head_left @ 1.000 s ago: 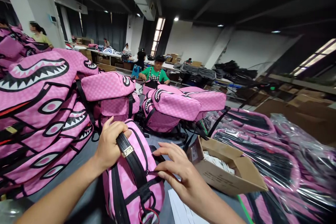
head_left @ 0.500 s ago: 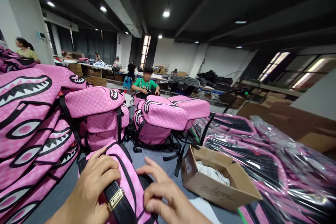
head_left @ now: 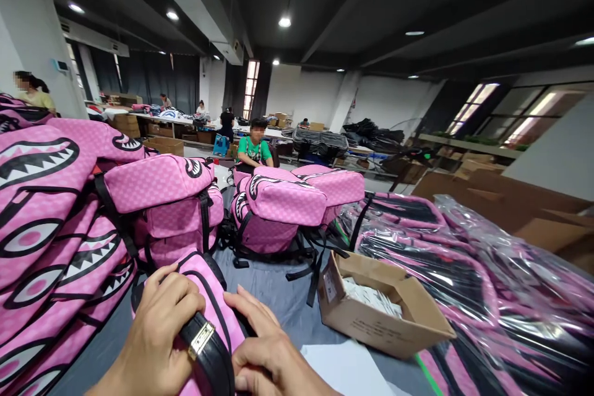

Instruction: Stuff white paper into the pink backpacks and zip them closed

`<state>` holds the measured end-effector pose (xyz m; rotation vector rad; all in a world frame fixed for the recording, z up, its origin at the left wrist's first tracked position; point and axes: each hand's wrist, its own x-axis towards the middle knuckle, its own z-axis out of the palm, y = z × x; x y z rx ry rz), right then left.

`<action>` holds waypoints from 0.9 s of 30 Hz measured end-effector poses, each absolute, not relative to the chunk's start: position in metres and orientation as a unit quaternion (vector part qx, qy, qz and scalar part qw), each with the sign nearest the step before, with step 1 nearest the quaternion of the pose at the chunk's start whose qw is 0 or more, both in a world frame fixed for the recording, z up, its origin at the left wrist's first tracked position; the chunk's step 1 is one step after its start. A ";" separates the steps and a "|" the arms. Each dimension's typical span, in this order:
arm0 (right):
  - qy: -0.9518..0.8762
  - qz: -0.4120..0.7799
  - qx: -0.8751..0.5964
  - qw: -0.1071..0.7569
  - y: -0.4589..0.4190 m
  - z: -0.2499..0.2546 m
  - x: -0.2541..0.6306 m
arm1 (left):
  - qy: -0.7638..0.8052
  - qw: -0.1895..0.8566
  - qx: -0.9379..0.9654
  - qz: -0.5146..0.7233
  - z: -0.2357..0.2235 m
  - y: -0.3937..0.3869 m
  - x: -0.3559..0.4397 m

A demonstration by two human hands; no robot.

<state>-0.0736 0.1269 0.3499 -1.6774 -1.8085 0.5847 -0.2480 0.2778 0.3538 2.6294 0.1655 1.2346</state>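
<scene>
A pink checked backpack [head_left: 207, 284] with black piping stands close in front of me. Its black top handle [head_left: 213, 362] arches up and carries a gold metal plate. My left hand [head_left: 162, 322] is closed over the backpack's left side, beside the handle, with its fingers curled. On the other side my right hand [head_left: 266, 346] grips the backpack's right edge, thumb and fingers bent together and the index finger lying along the pink fabric. What lies under the right fingertips is hidden. The lower part of the backpack falls outside the view.
Pink shark-face backpacks [head_left: 34, 235] are piled at left, with more backpacks [head_left: 288, 198] ahead. An open carton [head_left: 380, 328] of white packets stands right, near white paper [head_left: 346, 368]. Plastic-wrapped backpacks [head_left: 431, 272] lie beyond it. A person in green [head_left: 255, 148] sits across.
My right hand has moved in against the backpack and its fingers have closed at the edge. My left hand stays on the backpack. The view has turned slightly right.
</scene>
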 end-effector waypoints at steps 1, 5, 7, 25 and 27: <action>-0.670 0.229 -0.635 0.309 0.126 0.351 -0.075 | 0.055 0.120 0.897 0.421 0.354 0.278 -0.248; -0.622 0.258 -0.644 0.365 0.121 0.355 -0.080 | 0.055 0.124 0.896 0.423 0.356 0.279 -0.247; -0.592 0.255 -0.655 0.394 0.116 0.355 -0.081 | 0.057 0.126 0.897 0.419 0.357 0.280 -0.246; -0.584 0.268 -0.645 0.413 0.120 0.349 -0.090 | 0.068 0.136 0.886 0.438 0.353 0.287 -0.249; -0.590 0.262 -0.637 0.421 0.121 0.346 -0.088 | 0.068 0.135 0.886 0.439 0.354 0.287 -0.247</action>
